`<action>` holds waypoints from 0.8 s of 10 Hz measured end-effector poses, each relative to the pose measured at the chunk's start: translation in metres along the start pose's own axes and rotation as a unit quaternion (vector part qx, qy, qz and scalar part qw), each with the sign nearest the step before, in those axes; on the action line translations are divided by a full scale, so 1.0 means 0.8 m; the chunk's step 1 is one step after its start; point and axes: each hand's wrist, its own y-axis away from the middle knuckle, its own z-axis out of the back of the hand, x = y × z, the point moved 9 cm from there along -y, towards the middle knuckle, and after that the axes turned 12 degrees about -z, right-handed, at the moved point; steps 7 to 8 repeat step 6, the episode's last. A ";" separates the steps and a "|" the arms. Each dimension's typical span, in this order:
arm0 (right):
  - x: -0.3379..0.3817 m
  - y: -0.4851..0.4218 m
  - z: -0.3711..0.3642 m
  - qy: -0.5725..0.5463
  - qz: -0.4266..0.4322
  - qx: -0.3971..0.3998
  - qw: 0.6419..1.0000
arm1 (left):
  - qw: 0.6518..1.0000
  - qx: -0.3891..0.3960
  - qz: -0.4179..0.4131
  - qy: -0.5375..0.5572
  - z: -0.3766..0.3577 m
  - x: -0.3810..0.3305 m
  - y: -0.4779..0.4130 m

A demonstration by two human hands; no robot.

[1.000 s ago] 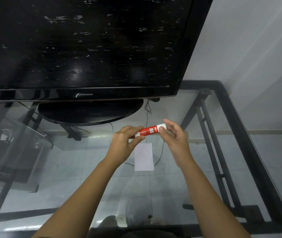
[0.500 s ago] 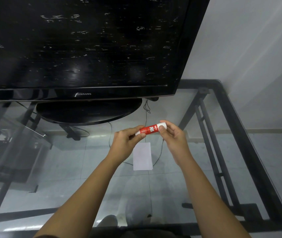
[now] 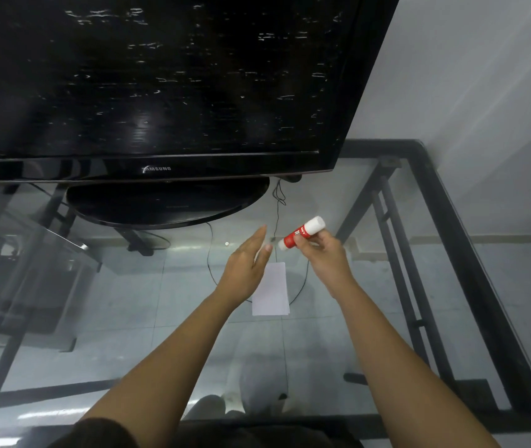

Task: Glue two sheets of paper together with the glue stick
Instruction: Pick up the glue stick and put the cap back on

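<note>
While the right hand [image 3: 320, 257] holds the glue stick [image 3: 302, 233] above the glass desk [image 3: 445, 286], its grip is pressed around the red barrel, with the thumb on the near side and the fingers curled over the far side. The stick lies at a slant in that grip, its white end pointing up and away to the right, its other end pointing down toward the left hand [image 3: 245, 266]. The right wrist is bent slightly inward, the forearm running back toward the lower right.

Just to the left of that grip, the left hand is free of the stick, its grip spread: fingers straight and close together, pointing forward and up, thumb set apart toward the stick's lower end. A small gap shows between thumb tip and stick. The palm faces right, edge-on to the camera, the forearm stretching back toward the lower left.

Below and between both grips, the white paper [image 3: 272, 291] lies flat on the desk, its left edge hidden behind the left hand. Whether it is one sheet or two stacked cannot be told. Beyond the hands stands a black television [image 3: 160, 92] on its oval base.
</note>
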 end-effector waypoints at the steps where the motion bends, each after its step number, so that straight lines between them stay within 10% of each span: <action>1: -0.004 -0.021 0.016 0.099 0.021 -0.064 0.993 | 0.995 0.028 0.048 -0.084 -0.009 0.052 0.017; 3: -0.023 -0.041 0.026 0.176 0.023 -0.108 0.978 | 0.954 0.120 0.103 -0.254 -0.028 0.111 0.050; 8: -0.027 -0.052 0.021 0.206 0.030 -0.109 0.972 | 0.939 0.136 0.115 -0.295 -0.037 0.121 0.053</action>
